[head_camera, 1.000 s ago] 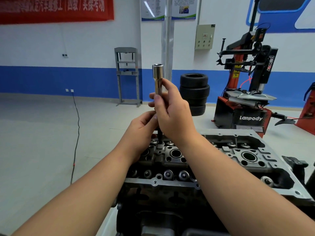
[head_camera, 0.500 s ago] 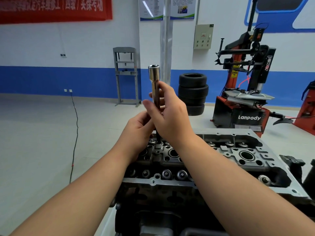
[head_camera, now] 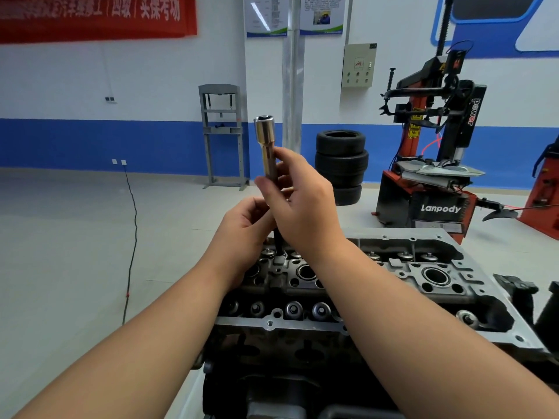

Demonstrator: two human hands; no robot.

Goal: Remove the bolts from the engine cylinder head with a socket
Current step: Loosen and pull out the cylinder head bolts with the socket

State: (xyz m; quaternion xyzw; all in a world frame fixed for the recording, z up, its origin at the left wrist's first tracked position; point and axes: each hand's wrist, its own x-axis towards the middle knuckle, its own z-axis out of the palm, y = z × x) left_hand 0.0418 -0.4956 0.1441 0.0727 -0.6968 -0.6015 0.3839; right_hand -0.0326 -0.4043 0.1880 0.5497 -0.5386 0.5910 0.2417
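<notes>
While both hands work, right hand (head_camera: 305, 204) fingers clamp the socket (head_camera: 267, 148) above, left hand (head_camera: 245, 234) fingers apparently pinch a bolt (head_camera: 277, 241) drawn from the cylinder head (head_camera: 393, 276).

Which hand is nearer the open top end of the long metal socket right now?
Right. The right hand grips the long metal socket around its shaft, just below its open top end. The left hand sits lower, at the tool's bottom, above the grey engine cylinder head.

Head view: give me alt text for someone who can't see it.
Both hands hold a long socket upright over the engine cylinder head: right hand gripping its shaft, left hand lower down. A dark bolt hangs below. Stacked tyres and a tyre changer stand behind.
</notes>
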